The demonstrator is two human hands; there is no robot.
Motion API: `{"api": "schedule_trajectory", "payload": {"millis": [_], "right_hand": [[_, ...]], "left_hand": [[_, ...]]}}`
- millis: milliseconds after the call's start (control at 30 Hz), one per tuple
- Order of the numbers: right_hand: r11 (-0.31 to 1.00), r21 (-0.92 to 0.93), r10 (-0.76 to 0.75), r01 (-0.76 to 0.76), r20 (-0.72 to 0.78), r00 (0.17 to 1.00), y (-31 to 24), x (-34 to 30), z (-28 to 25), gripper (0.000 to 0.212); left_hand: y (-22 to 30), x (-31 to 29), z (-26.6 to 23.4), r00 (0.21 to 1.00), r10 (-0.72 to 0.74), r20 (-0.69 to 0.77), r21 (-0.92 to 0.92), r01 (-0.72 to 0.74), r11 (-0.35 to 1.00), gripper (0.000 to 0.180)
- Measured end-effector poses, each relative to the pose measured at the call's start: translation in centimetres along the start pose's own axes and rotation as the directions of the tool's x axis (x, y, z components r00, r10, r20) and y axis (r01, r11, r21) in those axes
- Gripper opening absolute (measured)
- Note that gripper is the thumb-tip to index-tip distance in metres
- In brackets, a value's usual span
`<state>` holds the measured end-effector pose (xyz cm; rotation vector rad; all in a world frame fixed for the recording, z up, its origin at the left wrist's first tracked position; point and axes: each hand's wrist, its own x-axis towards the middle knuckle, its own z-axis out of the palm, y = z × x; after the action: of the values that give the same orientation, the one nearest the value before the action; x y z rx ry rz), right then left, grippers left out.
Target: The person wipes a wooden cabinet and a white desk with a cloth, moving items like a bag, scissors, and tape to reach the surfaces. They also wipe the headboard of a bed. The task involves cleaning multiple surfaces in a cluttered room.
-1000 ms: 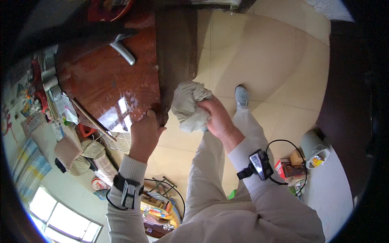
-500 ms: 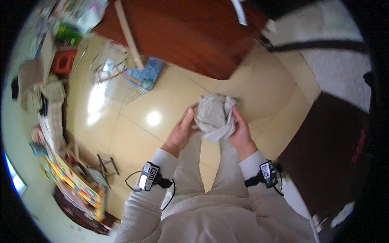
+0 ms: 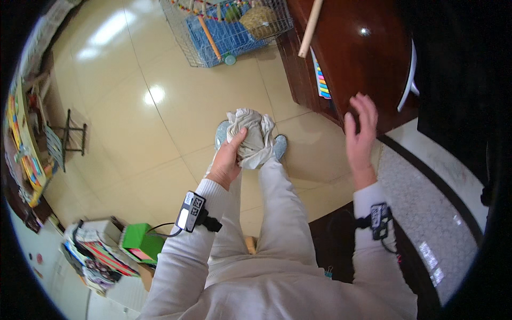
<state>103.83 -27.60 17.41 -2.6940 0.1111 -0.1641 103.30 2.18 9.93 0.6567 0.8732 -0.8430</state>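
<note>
My left hand grips a crumpled light-grey cloth, its thumb lying across the top. The cloth hangs bunched above my feet, and its underside is hidden. Out to the right, my right hand is off the cloth, fingers apart and slightly curled, with nothing in it. That hand is nearest to the dark red-brown wooden cabinet, close to its rounded near edge; I cannot tell whether it touches it.
A wire cage with a blue mat stands on the tiled floor ahead. One wooden rod lies over the cabinet top. Left are a small folding stand and a green box. A dark curved edge borders grey patterned flooring at right.
My right hand has let go of the cloth and moved right, toward the cabinet. The cloth stays in my left hand. The view has turned, and the cabinet now stands further right.
</note>
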Motion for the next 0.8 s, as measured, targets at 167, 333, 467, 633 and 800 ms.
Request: {"api": "schedule_trajectory", "payload": {"millis": [167,333,467,633,800], "right_hand": [[0.906,-0.246,-0.29,0.344,0.23,0.929,0.7,7.9,0.8,0.047],[0.862,-0.271,-0.354,0.428,0.284,0.891,-1.0,7.6,2.5,0.052],[0.874,-0.246,-0.335,0.42,0.323,0.885,-1.4,8.2,2.4,0.054],[0.851,-0.246,-0.371,0.464,0.343,0.863,-1.3,8.5,2.6,0.055],[0.853,-0.271,-0.333,0.446,0.375,0.865,-1.3,8.4,2.5,0.056]], "left_hand": [[-1.2,2.0,-1.2,0.998,-0.008,0.065,-0.088,0.013,0.996,0.052],[-2.1,5.8,-1.3,0.988,0.056,0.14,-0.237,-0.021,0.971,0.064],[-0.9,10.2,4.1,0.975,0.091,0.205,-0.38,-0.006,0.925,0.058],[-0.6,11.9,11.6,0.887,0.339,0.313,-0.429,-0.186,0.884,0.038],[-5.8,8.1,10.8,0.888,0.221,0.403,-0.155,-0.171,0.973,0.041]]}}
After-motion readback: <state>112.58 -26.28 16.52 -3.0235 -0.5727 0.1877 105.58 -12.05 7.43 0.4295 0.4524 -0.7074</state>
